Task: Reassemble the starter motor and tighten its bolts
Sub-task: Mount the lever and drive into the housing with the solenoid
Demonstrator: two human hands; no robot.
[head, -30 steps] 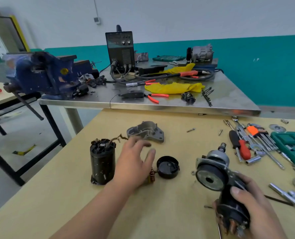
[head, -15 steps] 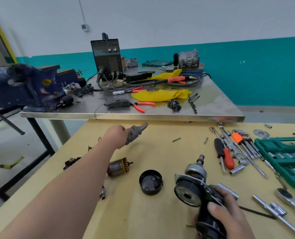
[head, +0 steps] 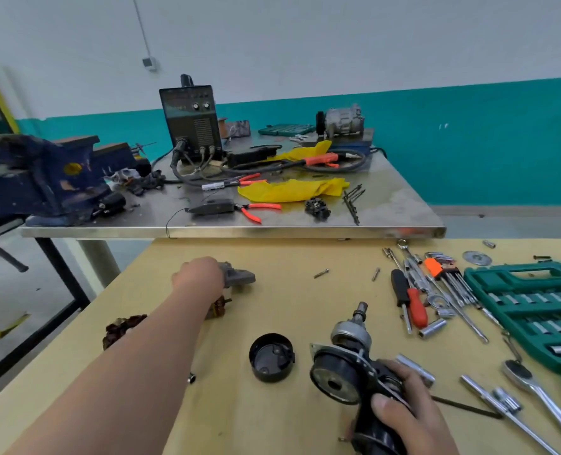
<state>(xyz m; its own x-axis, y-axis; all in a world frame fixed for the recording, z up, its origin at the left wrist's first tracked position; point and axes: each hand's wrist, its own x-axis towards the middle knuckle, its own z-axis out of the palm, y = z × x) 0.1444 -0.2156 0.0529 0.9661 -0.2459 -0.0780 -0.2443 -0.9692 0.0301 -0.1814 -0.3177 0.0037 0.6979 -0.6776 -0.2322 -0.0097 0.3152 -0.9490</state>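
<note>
Left hand (head: 200, 274) grips grey housing (head: 241, 277) ahead — right hand (head: 410, 418) clasps starter assembly (head: 344, 372) nearby.

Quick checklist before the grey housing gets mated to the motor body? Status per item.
1. Left hand holds grey housing: ok.
2. Right hand grips motor body: ok.
3. Black cap lies apart from motor body, open side up: ok.
4. Two loose bolts in view on the table: ok.
5. Ratchet lying on the table's right side: ok.
6. Armature condition, mostly hidden by the left forearm: cannot tell.
</note>
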